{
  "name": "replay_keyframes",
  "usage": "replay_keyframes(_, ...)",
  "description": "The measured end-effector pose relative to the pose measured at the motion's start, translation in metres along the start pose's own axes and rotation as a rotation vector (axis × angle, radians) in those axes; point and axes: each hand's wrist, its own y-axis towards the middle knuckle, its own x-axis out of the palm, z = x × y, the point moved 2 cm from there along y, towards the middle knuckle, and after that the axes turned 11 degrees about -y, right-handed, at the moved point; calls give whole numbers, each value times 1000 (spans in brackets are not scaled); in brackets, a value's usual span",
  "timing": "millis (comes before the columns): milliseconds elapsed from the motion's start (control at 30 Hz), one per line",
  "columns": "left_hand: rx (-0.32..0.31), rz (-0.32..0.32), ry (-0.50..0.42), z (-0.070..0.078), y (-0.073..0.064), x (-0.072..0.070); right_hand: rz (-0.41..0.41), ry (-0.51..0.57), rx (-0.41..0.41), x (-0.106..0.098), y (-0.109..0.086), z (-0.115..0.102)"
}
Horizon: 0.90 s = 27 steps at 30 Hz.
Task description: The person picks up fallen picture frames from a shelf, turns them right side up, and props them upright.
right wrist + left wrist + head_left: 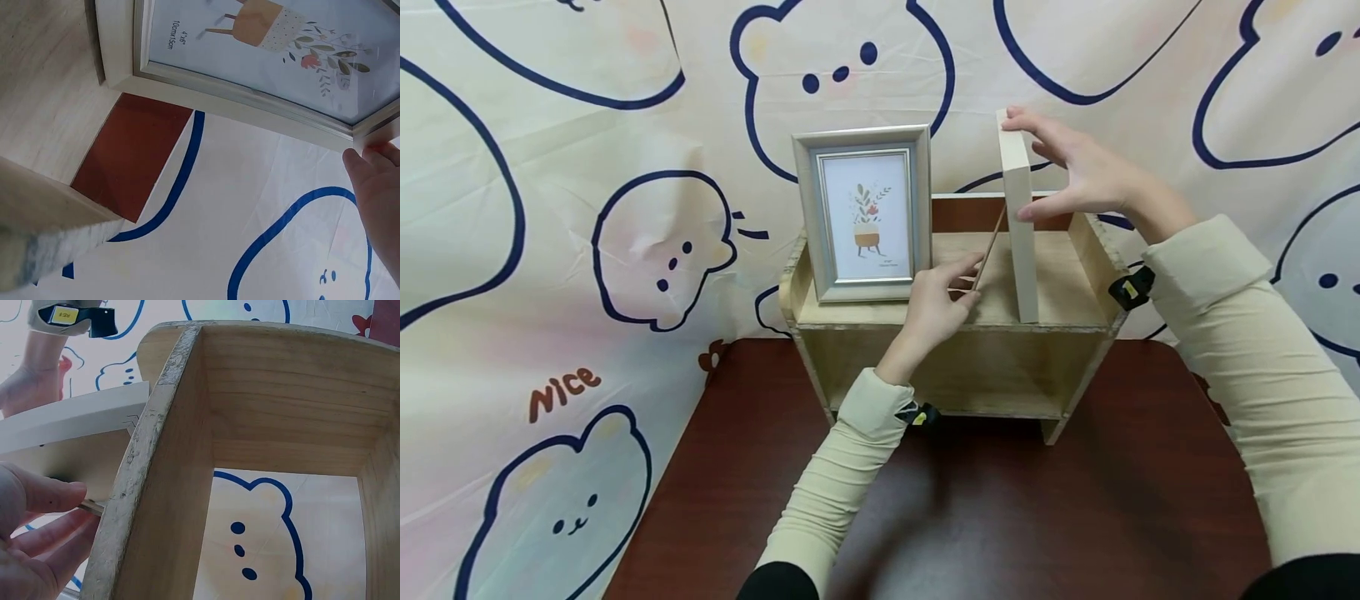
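Note:
My right hand [1082,171] holds a picture frame [1021,242] by its upper end, fingers at the top corner and thumb lower on the edge. That frame stands edge-on in the head view, its lower end on the wooden shelf unit's top [1067,267]. In the right wrist view its glazed front [250,75] shows a potted-plant print. My left hand [936,304] pinches the thin support leg [991,250] angled off the frame's back. The left wrist view shows the leg's tip [92,507] between thumb and fingers. Left of my left hand, a matching silver frame [861,290] stands upright, facing me.
The shelf unit has raised side panels [1093,250] and an open lower compartment [1000,375]. It stands on a dark red-brown table [1075,517]. Behind hangs a cloth [700,133] with cartoon bears.

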Motion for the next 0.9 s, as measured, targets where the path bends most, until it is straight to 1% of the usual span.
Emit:
replay_keyframes(133,-6,9,12,0,0,1,-6,0,15,-1,-2,1)
replay_keyframes(233,-13,5,19,0,1,2,-3,1,14,-2,-4,2)
replay_keyframes(400,-2,-6,24,-2,4,2,4,-2,9,-4,-7,3)
replay_keyframes(500,7,-5,17,-3,5,0,4,0,22,-5,-7,4)
replay_keyframes(633,5,2,-2,-4,5,0,-10,-33,48,-4,-4,3)
replay_keyframes(767,-4,9,-8,-6,4,0,-29,-73,45,-2,1,2)
replay_keyframes(900,-5,4,-12,-6,5,-1,-28,-114,38,-2,2,0)
